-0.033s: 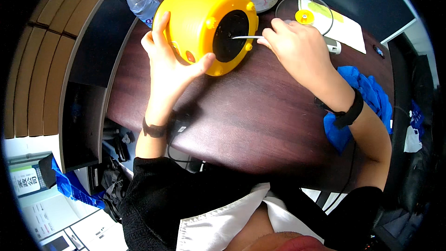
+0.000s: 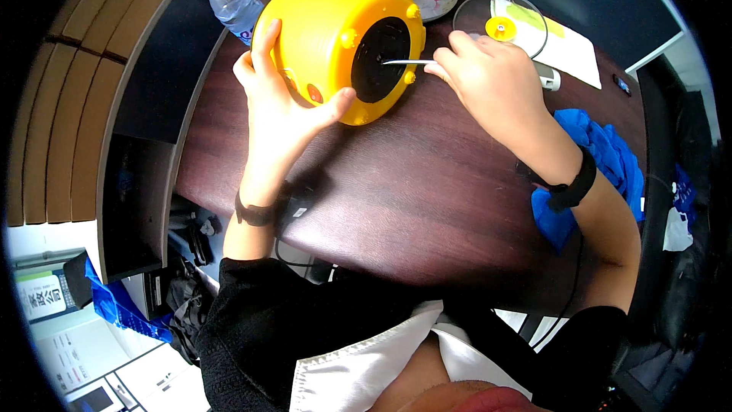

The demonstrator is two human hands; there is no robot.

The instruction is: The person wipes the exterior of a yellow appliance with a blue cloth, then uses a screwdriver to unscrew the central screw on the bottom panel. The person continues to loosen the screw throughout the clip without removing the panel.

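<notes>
A yellow round pot-like appliance [image 2: 309, 27] with a handle lies tipped on its side, its underside turned to the right. That underside has small yellow feet around a black round plate [image 2: 374, 76]. My left hand [image 2: 286, 107] grips its near side, thumb near the lower rim and fingers up the wall. In the closed fingers of my right hand [image 2: 492, 80] is a thin flat metal tool [image 2: 408, 62], its exact kind hard to make out. The tool's tip meets the black plate near its middle; the rest of it is hidden in my hand.
Behind stand a water bottle [image 2: 231, 6] and a white appliance [image 2: 435, 4]. A glass lid with a yellow knob [image 2: 501, 29] lies on a paper sheet [image 2: 576, 53] at the back right. Blue cloth [image 2: 610, 156] lies at the right of the brown table [image 2: 396, 191]. Shelving [image 2: 141, 137] borders the left.
The yellow appliance, both hands and the tool have shifted very slightly to the right. Both grips look the same.
</notes>
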